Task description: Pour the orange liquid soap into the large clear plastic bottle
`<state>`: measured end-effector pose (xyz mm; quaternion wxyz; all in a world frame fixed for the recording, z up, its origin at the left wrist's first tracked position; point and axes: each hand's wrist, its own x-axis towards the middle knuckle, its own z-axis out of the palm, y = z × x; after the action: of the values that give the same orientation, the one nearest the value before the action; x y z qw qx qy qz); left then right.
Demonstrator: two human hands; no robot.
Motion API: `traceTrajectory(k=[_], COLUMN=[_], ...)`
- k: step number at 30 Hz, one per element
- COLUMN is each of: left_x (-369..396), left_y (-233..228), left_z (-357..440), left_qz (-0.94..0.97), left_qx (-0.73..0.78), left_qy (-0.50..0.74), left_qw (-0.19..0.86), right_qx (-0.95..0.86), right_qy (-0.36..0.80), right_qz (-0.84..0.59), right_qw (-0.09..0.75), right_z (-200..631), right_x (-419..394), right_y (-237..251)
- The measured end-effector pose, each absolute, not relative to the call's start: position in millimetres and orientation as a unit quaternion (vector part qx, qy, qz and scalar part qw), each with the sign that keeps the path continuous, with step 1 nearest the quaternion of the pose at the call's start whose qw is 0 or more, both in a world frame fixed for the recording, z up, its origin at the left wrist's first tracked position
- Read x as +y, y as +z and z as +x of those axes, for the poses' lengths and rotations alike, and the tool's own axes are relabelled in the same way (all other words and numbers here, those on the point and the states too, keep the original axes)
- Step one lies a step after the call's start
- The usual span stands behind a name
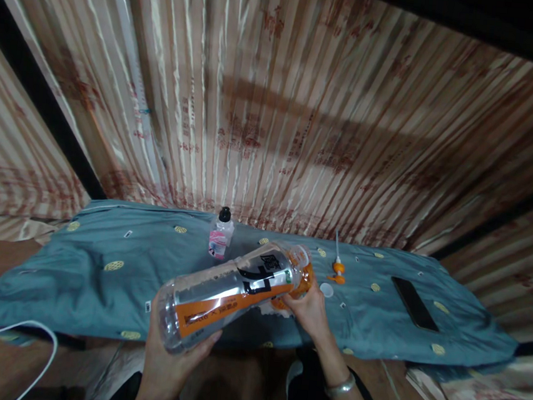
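My left hand [176, 358] is wrapped around the base of a large clear plastic bottle [221, 283] with an orange and black label. The bottle is tilted, its neck end up and to the right. At that end, my right hand [310, 308] grips an orange bottle [304, 280], mostly hidden behind the clear one; whether the two mouths touch, I cannot tell. Something white and crumpled [277, 311] shows below them. Right of the hands lie an orange pump dispenser head [338, 270] with its tube and a small white disc [327, 290].
A small clear bottle with a black cap and pink label [218, 241] stands behind the large bottle. A black phone [414, 303] lies at the right on the teal cloth [75, 269]. Striped curtains [274, 119] rise behind. A white cable [48, 336] loops at lower left.
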<state>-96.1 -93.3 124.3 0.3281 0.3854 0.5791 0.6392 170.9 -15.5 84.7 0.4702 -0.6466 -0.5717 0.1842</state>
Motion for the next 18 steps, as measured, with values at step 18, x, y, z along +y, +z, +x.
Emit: traceTrajectory(k=[18], left_x=[-93.9], left_y=[133.1], left_z=[-92.6], left_qz=[0.394], left_qx=[0.583], left_qy=[0.644], left_qw=[0.301], right_qx=[-0.571], right_qy=[0.199], right_qz=[-0.642], right_qw=[0.471], right_z=[170.2], right_x=[-16.0], right_y=[86.8])
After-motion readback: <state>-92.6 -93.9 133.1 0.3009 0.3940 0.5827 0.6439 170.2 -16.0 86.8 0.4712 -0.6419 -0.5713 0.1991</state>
